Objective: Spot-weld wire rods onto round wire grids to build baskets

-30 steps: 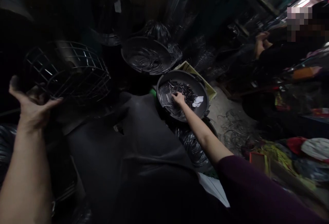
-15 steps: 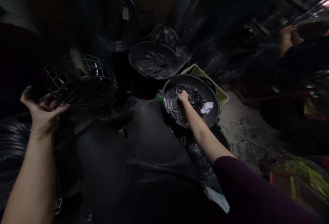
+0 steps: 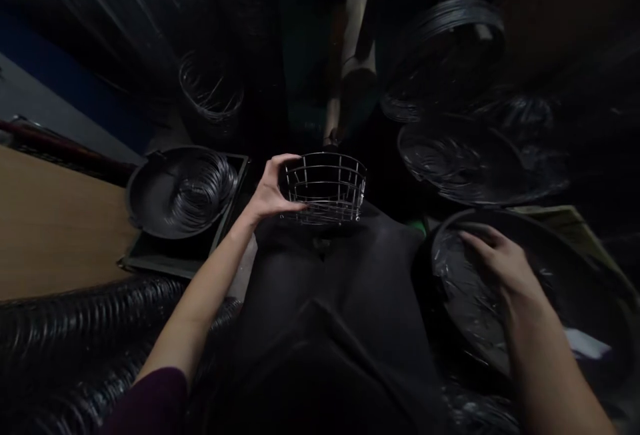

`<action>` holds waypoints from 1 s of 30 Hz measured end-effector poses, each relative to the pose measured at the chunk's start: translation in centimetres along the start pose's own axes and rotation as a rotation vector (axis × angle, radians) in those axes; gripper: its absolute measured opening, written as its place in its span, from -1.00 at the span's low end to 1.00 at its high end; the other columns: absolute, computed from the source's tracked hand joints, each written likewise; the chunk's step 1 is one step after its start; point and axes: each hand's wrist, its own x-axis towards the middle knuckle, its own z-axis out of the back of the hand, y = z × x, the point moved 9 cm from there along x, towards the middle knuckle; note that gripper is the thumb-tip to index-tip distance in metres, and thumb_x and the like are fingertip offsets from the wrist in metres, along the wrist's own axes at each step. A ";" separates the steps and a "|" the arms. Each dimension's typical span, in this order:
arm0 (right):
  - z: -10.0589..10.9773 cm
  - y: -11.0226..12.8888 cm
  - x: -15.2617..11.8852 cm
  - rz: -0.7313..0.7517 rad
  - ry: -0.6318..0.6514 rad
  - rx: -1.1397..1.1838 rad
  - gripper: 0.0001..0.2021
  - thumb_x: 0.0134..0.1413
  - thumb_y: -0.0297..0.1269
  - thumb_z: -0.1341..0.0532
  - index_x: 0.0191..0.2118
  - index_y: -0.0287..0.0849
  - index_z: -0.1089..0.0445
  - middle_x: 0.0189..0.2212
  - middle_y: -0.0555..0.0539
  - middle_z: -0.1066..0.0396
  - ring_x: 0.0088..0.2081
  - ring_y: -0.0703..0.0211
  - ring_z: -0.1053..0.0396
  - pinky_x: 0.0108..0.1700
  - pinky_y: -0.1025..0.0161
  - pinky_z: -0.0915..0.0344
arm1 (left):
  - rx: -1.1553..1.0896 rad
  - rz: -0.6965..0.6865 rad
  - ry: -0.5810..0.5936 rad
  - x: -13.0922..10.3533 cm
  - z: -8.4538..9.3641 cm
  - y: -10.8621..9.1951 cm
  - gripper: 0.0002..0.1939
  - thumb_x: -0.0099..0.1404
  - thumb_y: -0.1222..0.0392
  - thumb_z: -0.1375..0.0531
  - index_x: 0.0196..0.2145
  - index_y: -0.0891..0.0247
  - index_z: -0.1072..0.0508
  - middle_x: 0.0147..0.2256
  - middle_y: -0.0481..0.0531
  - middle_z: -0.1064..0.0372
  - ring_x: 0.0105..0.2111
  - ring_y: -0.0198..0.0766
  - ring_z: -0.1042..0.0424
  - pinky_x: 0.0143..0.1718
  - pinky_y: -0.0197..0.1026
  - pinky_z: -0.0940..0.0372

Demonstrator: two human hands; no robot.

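A round wire basket (image 3: 327, 188) stands upright in front of me, just above my dark-covered lap. My left hand (image 3: 275, 188) grips its left side, fingers at the upper rim and thumb along the lower wires. Over the left part of a large dark pan (image 3: 575, 288) on the right is my right hand (image 3: 493, 255). Its thumb and fingers are drawn together and blurred, so what lies between them is unclear. Thin metal pieces (image 3: 483, 308) and a white paper (image 3: 587, 344) lie in that pan.
Left, a dark pan (image 3: 143, 198) holds a wire coil (image 3: 203, 192). Behind the right pan stands another pan (image 3: 510, 162) with wire pieces. Stacked wire rings (image 3: 85, 315) fill the lower left, beside a wooden board (image 3: 60, 222). A metal post (image 3: 357, 15) rises beyond the basket.
The view has turned left, so the basket now appears central and the pans further right. My left hand, open beside the basket before, now holds it. My right hand has lifted from the metal pieces.
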 end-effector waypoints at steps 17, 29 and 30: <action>-13.4 19.9 -3.3 1.030 -0.020 -0.738 -0.65 0.27 -0.24 -0.16 0.13 -0.02 -0.43 -0.03 -0.01 -0.51 -0.21 0.13 -0.55 -0.40 0.31 -0.29 | 0.143 -0.075 0.122 1.1 -1.8 -2.2 -0.30 -0.04 0.06 -0.44 0.09 0.10 -0.44 0.13 0.19 -0.11 0.14 0.12 -0.17 0.17 0.21 -0.18; -12.3 21.7 -2.6 1.183 -0.170 -0.782 -0.71 0.32 -0.23 -0.10 0.03 0.00 -0.50 -0.16 0.01 -0.57 -0.42 0.25 -0.51 -0.48 0.34 -0.17 | 0.071 -0.063 0.092 2.6 -2.1 -1.4 -0.28 -0.07 0.07 -0.47 0.08 0.15 -0.45 0.09 0.19 -0.10 0.13 0.11 -0.19 0.18 0.19 -0.21; -12.2 21.8 -3.0 1.205 -0.188 -0.777 -0.71 0.32 -0.24 -0.10 0.02 0.01 -0.51 -0.16 0.02 -0.57 -0.42 0.25 -0.51 -0.48 0.33 -0.17 | 0.074 -0.065 0.088 2.5 -2.0 -1.7 -0.28 -0.07 0.08 -0.47 0.08 0.14 -0.45 0.10 0.18 -0.10 0.12 0.10 -0.19 0.18 0.19 -0.21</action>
